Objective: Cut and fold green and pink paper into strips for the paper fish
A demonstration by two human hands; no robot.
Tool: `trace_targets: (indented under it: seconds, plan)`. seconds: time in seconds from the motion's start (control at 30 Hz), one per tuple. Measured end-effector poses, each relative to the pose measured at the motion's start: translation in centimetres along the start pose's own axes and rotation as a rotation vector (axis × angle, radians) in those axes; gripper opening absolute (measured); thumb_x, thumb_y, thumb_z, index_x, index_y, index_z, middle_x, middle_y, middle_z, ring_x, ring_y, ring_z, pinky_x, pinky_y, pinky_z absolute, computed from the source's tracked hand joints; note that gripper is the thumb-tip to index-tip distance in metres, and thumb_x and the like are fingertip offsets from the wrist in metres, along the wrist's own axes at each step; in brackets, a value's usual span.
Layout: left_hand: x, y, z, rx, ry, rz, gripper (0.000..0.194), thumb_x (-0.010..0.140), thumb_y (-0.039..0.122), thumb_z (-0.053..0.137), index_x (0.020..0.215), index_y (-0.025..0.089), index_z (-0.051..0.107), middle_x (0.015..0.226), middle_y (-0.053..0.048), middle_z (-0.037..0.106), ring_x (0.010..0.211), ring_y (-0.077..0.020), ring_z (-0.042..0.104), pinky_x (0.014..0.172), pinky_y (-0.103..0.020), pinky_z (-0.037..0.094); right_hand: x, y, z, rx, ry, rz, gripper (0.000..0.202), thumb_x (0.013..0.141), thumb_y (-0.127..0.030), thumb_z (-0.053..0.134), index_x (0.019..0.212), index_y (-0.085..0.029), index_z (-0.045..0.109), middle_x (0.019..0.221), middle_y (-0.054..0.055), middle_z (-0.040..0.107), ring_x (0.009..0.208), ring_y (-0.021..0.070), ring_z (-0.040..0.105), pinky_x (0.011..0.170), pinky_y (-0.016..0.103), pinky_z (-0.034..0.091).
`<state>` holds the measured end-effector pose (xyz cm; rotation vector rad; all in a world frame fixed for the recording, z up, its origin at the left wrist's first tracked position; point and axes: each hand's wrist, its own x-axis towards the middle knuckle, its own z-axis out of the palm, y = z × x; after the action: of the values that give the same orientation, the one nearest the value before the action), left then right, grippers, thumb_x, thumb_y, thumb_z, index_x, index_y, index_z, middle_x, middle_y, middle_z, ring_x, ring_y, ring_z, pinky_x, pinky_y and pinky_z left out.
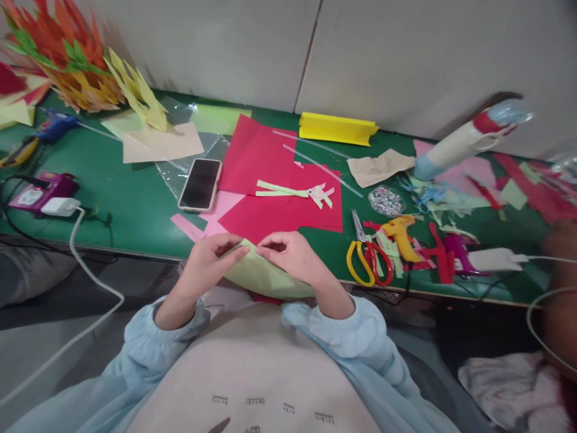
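Observation:
A sheet of light green paper (265, 276) is held at the table's front edge, its top edge pinched from both sides. My left hand (208, 263) grips it between thumb and forefinger. Close beside it, my right hand (291, 254) pinches the same edge, fingertips almost meeting the left ones. Just beyond lie red paper sheets (256, 156), with a small figure of green and pink paper strips (318, 194) on top. Pink paper (225, 207) shows partly under the red. To the right of my hands are scissors (367, 258) with yellow and red handles.
A phone (200, 184) lies left of the red sheets. On the right are a yellow glue gun (401, 236), a bag of small shiny beads (386, 200) and a bottle (469, 141). Flame-like paper pieces (67, 54) stand far left, near a blue glue gun (56, 127). A person's arm (559, 294) shows at right.

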<state>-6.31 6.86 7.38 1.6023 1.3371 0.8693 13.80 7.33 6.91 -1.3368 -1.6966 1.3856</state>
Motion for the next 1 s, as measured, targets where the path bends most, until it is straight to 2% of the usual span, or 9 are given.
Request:
trace_targets:
  seconds: [1.0]
  plan:
    - [0.01,-0.33,0.26,-0.025,-0.015,-0.010,0.031,0.079,0.045,0.070,0.077,0.015,0.072,0.066,-0.002,0.067,0.059,-0.0122,0.056,0.055,-0.022,0.045,-0.26,-0.02,0.11,0.008,0.027,-0.006,0.016,0.084,-0.029,0.066,0.084,-0.016,0.075,0.081,0.003,0.075,0.074,0.0122,0.066,0.069,0.022,0.047]
